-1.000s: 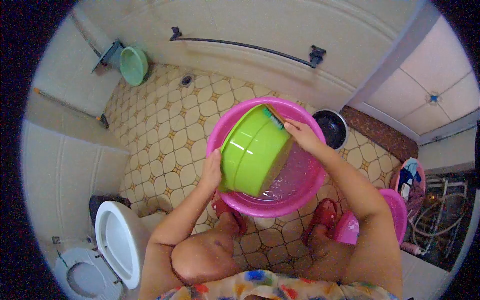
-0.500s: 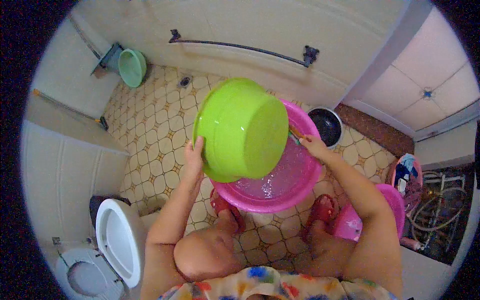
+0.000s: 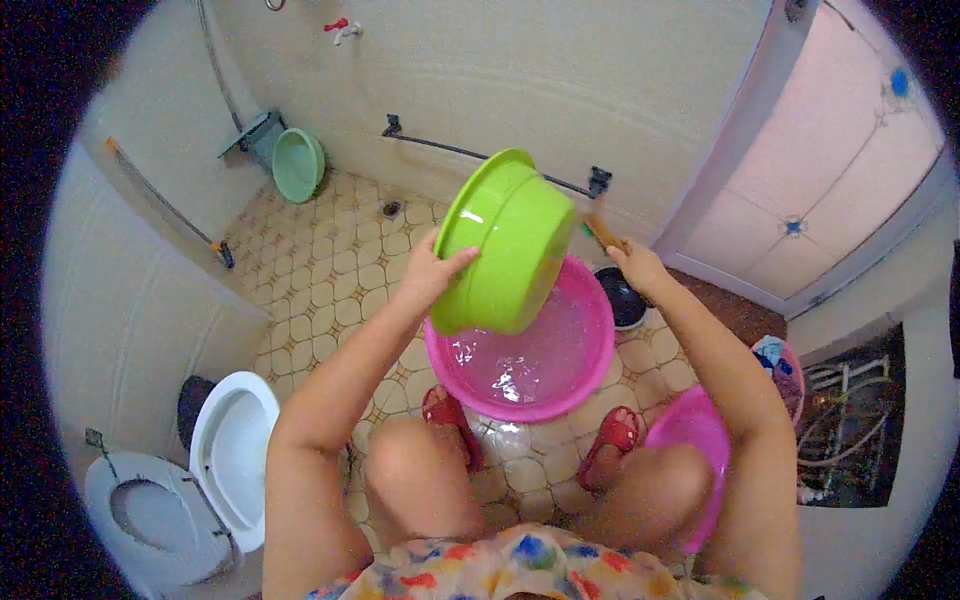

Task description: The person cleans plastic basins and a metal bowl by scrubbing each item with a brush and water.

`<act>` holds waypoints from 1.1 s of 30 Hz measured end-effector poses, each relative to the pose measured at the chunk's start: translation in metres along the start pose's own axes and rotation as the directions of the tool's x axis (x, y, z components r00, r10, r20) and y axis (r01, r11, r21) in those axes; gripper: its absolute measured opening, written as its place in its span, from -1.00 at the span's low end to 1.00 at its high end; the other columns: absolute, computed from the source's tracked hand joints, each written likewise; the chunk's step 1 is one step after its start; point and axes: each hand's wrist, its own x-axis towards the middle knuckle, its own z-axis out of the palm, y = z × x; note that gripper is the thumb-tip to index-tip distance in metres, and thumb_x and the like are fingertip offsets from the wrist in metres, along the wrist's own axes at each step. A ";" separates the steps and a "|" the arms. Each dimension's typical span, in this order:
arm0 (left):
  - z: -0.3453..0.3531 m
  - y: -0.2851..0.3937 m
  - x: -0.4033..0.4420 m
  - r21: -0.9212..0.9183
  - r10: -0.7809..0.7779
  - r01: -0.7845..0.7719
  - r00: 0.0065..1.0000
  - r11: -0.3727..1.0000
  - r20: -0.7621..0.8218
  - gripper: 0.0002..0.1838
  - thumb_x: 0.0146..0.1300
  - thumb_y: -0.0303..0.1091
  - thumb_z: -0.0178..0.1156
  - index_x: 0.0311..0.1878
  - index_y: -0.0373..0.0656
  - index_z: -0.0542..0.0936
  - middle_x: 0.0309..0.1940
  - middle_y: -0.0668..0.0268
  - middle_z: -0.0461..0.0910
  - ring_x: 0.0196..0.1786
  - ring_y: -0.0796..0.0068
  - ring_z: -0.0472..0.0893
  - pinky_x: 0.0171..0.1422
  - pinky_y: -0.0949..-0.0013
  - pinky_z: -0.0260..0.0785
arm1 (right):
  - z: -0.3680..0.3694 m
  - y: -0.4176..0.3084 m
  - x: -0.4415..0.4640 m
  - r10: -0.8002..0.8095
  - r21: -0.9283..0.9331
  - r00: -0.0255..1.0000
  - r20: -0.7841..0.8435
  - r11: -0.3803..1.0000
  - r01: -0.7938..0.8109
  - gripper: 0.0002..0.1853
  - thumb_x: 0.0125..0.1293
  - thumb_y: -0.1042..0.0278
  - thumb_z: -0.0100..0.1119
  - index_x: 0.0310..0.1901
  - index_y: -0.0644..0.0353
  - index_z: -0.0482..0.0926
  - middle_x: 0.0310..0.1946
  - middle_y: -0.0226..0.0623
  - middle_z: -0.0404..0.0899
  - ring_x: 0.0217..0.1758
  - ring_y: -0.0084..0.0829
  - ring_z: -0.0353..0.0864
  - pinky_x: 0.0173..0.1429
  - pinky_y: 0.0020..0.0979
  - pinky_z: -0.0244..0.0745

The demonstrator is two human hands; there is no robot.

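Observation:
A bright green basin [image 3: 515,245] is held tilted on its side, above a larger pink basin [image 3: 520,375] of water on the floor. My left hand [image 3: 437,272] grips the green basin's rim at its left, thumb on the outer wall. To the right of the green basin, my right hand [image 3: 632,265] holds a wooden-backed brush [image 3: 602,231], with a bit of green bristle showing. The brush is apart from the basin wall.
A dark round basin [image 3: 622,298] stands behind the pink one. Another pink basin [image 3: 690,440] is beside my right leg. A toilet [image 3: 235,455] is at the left. A pale green basin [image 3: 298,165] leans by the far wall, where a rail [image 3: 450,148] runs.
The green basin has been lifted clear of the pink basin and turned. The brush has left its wall and moved off to the right. The view has tilted up.

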 end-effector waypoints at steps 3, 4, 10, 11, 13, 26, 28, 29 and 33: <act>0.007 0.026 -0.009 0.185 0.217 -0.226 0.974 0.956 0.067 -0.56 0.02 -0.17 0.30 -0.09 -0.25 0.49 -0.34 0.12 0.59 -0.27 0.30 0.59 -0.15 0.30 0.41 | -0.028 -0.037 -0.031 -0.062 0.017 0.987 -0.151 0.998 0.066 -0.47 0.25 0.01 -0.02 0.12 0.24 0.35 -0.14 0.01 0.53 -0.06 -0.11 0.51 -0.01 -0.25 0.38; 0.008 0.028 -0.011 0.252 0.230 -0.246 0.969 0.936 0.091 -0.56 0.01 -0.17 0.30 -0.10 -0.25 0.49 -0.33 0.09 0.59 -0.27 0.25 0.59 -0.15 0.28 0.41 | -0.035 -0.040 -0.036 -0.033 0.089 0.985 -0.168 0.995 0.049 -0.47 0.26 0.01 -0.02 0.12 0.24 0.34 -0.23 -0.06 0.53 -0.16 -0.19 0.51 -0.11 -0.28 0.39; 0.043 0.049 -0.018 0.383 0.262 -0.283 0.959 0.880 0.107 -0.51 -0.03 -0.11 0.32 -0.08 -0.22 0.50 -0.30 0.06 0.58 -0.21 0.10 0.57 -0.13 0.17 0.40 | -0.058 -0.054 -0.061 0.146 0.645 0.988 -0.056 0.760 -0.076 -0.52 0.29 0.04 -0.03 0.09 0.21 0.30 -0.62 -0.42 0.31 -0.65 -0.59 0.27 -0.61 -0.49 0.22; 0.046 0.052 -0.021 0.377 0.277 -0.285 0.958 0.881 0.077 -0.52 -0.02 -0.12 0.30 -0.09 -0.23 0.49 -0.31 0.03 0.57 -0.22 0.06 0.57 -0.14 0.16 0.40 | -0.058 -0.064 -0.074 0.137 0.676 0.989 -0.053 0.734 -0.065 -0.54 0.29 0.04 -0.03 0.08 0.20 0.31 -0.64 -0.45 0.28 -0.68 -0.61 0.24 -0.64 -0.50 0.18; 0.058 0.045 -0.019 0.403 0.297 -0.305 0.951 0.863 0.083 -0.52 0.00 -0.13 0.28 -0.08 -0.24 0.49 -0.32 -0.01 0.57 -0.23 0.02 0.57 -0.15 0.14 0.40 | -0.050 -0.058 -0.077 0.129 0.646 0.987 -0.098 0.763 -0.035 -0.52 0.27 0.00 -0.02 0.05 0.22 0.34 -0.41 -0.31 0.43 -0.47 -0.44 0.39 -0.41 -0.39 0.34; 0.107 -0.002 -0.002 0.416 0.202 -0.208 0.978 0.885 0.059 -0.48 0.00 -0.14 0.28 0.00 -0.22 0.45 -0.27 -0.06 0.56 -0.18 -0.03 0.55 -0.10 0.09 0.39 | -0.021 -0.015 -0.065 0.290 0.821 0.956 -0.049 0.556 -0.127 -0.52 0.27 0.10 0.02 0.11 0.24 0.26 -0.56 -0.42 0.34 -0.60 -0.56 0.29 -0.57 -0.49 0.21; 0.114 -0.012 -0.005 0.409 0.224 -0.214 0.974 0.887 0.023 -0.48 -0.01 -0.14 0.29 -0.01 -0.22 0.46 -0.28 -0.06 0.56 -0.19 -0.05 0.55 -0.11 0.08 0.39 | -0.016 -0.017 -0.063 0.312 0.791 0.949 -0.045 0.591 -0.156 -0.49 0.27 0.10 0.01 0.14 0.24 0.25 -0.52 -0.38 0.37 -0.59 -0.54 0.31 -0.57 -0.48 0.23; 0.118 -0.016 -0.004 0.386 0.256 -0.237 0.967 0.891 0.001 -0.48 -0.01 -0.13 0.29 -0.01 -0.21 0.46 -0.29 -0.07 0.56 -0.20 -0.05 0.55 -0.12 0.07 0.39 | -0.016 -0.017 -0.061 0.324 0.777 0.945 -0.051 0.607 -0.166 -0.48 0.27 0.10 0.01 0.15 0.25 0.24 -0.50 -0.36 0.39 -0.59 -0.53 0.32 -0.57 -0.47 0.24; 0.126 0.001 -0.010 0.426 0.242 -0.221 0.970 0.877 0.004 -0.47 -0.01 -0.11 0.28 -0.01 -0.21 0.46 -0.31 -0.06 0.56 -0.21 -0.06 0.55 -0.13 0.06 0.39 | -0.017 -0.015 -0.053 0.292 0.724 0.951 -0.098 0.676 -0.133 -0.43 0.27 0.08 0.02 0.18 0.30 0.21 -0.26 -0.13 0.51 -0.40 -0.40 0.47 -0.36 -0.40 0.40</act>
